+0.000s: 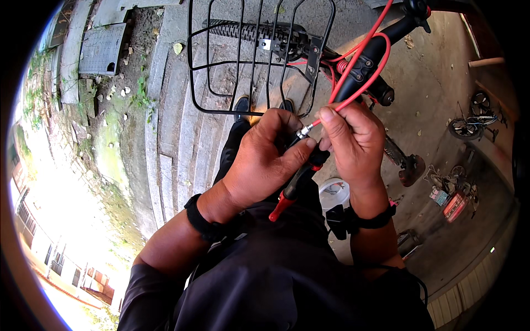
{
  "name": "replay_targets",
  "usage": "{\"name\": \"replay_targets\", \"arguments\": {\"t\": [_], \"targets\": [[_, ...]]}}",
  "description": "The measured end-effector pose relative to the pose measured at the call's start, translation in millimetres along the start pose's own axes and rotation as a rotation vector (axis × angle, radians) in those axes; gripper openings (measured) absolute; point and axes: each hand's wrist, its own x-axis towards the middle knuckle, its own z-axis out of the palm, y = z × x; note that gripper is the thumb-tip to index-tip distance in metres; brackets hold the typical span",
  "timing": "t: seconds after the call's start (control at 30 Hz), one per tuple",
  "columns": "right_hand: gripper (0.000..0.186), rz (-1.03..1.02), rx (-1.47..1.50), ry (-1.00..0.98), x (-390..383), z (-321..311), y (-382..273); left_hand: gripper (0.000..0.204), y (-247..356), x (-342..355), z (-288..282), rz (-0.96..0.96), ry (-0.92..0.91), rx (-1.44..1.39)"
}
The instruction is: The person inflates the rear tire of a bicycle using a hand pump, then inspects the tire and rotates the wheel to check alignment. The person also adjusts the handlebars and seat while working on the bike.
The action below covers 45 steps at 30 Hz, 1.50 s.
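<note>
My left hand (pixel 263 157) is closed around the black brake lever assembly of a bicycle, thumb beside a silver cable adjuster (pixel 303 131). Its curled fingers are partly hidden behind the lever. Below the thumb, a black lever with a red tip (pixel 281 205) points down toward my lap. My right hand (pixel 359 140) pinches a red cable housing (pixel 354 95) between thumb and fingers, close to where it meets the adjuster. From there the housing loops up past the black handlebar (pixel 364 63). Both hands are close together, almost touching.
A black wire basket (pixel 190 66) and a knobby tyre (pixel 232 28) lie beyond my hands. Behind my right wrist stands a white bucket (pixel 335 190). Another bicycle (pixel 472 124) and a red box-like object (pixel 455 206) are on the floor at right. Stone steps (pixel 185 149) run along the left.
</note>
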Motion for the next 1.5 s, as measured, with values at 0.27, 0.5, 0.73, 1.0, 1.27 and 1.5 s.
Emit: {"name": "replay_targets", "arguments": {"t": [0.27,0.5,0.73,1.0,1.27,1.5], "targets": [[0.015,-0.004,-0.012,-0.003,0.4,-0.1,0.2,0.016,1.5,-1.6,1.8,-0.073,0.013,-0.092],[0.017,0.01,-0.004,-0.004,0.1,1.4,0.3,0.012,2.8,0.3,-4.0,-0.102,-0.045,-0.108],[0.016,-0.012,-0.031,0.002,0.0,-0.2,0.2,0.023,-2.4,-4.1,-2.2,0.002,0.012,0.026],[0.015,-0.008,-0.017,0.001,-1.1,0.9,1.1,0.023,-4.1,-4.5,2.7,0.117,0.076,0.237],[0.016,-0.008,-0.018,0.004,-1.4,2.0,0.4,0.021,-3.2,-2.0,-2.4,0.11,0.024,0.246],[0.015,0.007,-0.015,-0.008,-1.3,1.6,-0.9,0.02,4.6,-0.6,-9.5,0.036,-0.046,0.207]]}}
